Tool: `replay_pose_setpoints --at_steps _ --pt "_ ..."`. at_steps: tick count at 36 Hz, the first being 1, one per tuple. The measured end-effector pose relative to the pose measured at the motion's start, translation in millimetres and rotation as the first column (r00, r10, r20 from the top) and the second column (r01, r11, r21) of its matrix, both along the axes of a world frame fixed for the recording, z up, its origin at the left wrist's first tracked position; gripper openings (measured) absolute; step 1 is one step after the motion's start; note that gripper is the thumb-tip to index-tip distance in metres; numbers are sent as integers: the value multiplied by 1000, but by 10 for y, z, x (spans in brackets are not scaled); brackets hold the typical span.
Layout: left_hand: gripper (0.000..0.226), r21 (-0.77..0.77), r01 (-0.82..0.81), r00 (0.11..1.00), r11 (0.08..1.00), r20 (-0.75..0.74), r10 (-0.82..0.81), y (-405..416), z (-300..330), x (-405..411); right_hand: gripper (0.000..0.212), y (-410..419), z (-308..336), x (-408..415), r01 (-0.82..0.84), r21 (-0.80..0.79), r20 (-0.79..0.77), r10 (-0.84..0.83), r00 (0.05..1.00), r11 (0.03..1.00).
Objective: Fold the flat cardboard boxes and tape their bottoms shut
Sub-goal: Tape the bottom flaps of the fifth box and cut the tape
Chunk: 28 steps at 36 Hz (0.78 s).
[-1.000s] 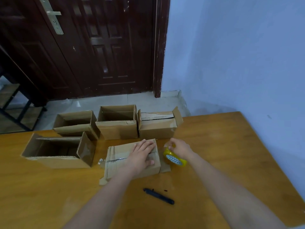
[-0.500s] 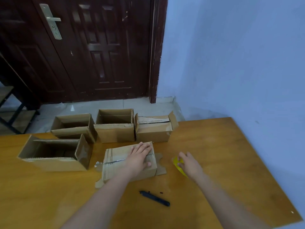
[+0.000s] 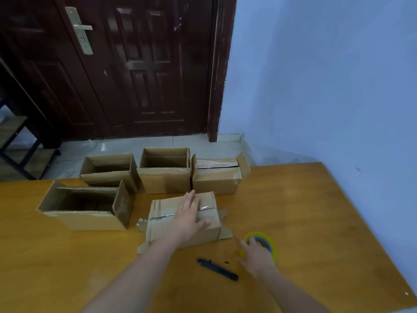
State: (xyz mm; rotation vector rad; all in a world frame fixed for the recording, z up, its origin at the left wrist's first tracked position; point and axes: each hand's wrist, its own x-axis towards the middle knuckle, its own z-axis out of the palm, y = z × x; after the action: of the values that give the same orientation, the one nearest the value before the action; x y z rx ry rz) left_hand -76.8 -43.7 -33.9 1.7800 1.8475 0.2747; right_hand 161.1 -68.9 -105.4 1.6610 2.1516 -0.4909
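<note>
A small cardboard box [image 3: 161,227] lies bottom-up in the middle of the wooden table [image 3: 316,222], with clear tape running along its seam and a loose tape end at its left. My left hand [image 3: 189,216] presses flat on top of it, fingers spread. To the right, a yellow tape roll [image 3: 272,243] lies flat on the table. My right hand [image 3: 256,256] rests over its near left edge with fingers apart, not gripping it.
Four upright open boxes stand behind and to the left: one large [image 3: 85,220], three in a row [image 3: 108,177] [image 3: 164,180] [image 3: 216,180] at the table's far edge. A black utility knife [image 3: 217,269] lies between my forearms. A blue wall borders the right.
My right hand carried the tape roll from the box's right end down to the table on the right and loosened its hold. My left hand stayed on the box.
</note>
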Motion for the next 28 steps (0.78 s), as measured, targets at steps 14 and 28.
replay_pose_setpoints --at_steps 14,28 --pt "72 129 -425 872 896 -207 443 -364 -139 -512 57 556 606 -998 455 -69 -690 -371 622 888" --pt "73 -196 -689 696 698 92 712 -178 -167 -550 69 634 541 -1356 491 -179 -548 -501 670 852"
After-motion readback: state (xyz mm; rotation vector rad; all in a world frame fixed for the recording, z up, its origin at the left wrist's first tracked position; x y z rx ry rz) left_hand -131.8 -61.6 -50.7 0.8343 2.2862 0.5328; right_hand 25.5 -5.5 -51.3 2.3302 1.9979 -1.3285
